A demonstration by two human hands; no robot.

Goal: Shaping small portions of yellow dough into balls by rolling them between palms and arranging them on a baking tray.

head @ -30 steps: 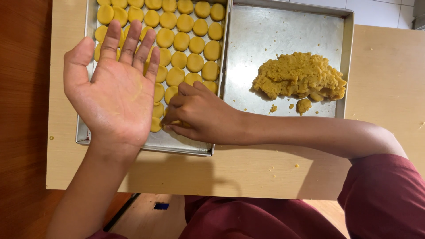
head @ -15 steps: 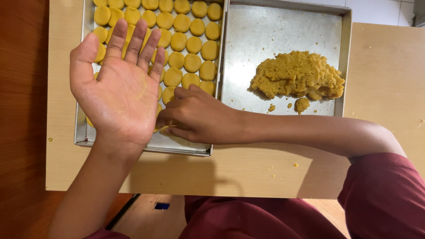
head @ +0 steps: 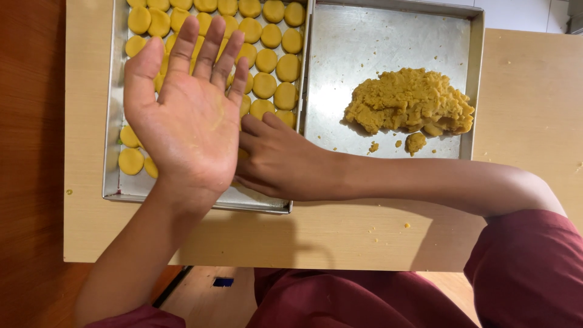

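Head view, looking straight down: left hand (head: 188,121) is raised flat above the left steel tray (head: 112,152), palm up, fingers spread and empty, with only a faint yellow smear on the skin. Under it, the right hand (head: 282,161) reaches across the body into that same tray, fingers curled downward at the near end of the rows. Whether those fingertips pinch a piece or merely press on one I cannot tell, since the left palm hides them.

Yellow discs (head: 264,85) fill the left tray in tidy rows, touching or nearly so; a few sit apart at the near left corner. Just beside it, edge to edge, the right steel tray (head: 388,42) holds a loose mound of yellow dough (head: 410,100) against its far right side, crumbs scattered at its foot. Both trays rest on a pale wooden board (head: 528,109).

My read: a shaped disc is being seated at the end of a row. The next move calls for a light release so neighbours stay in line, then a reach right to the mound.
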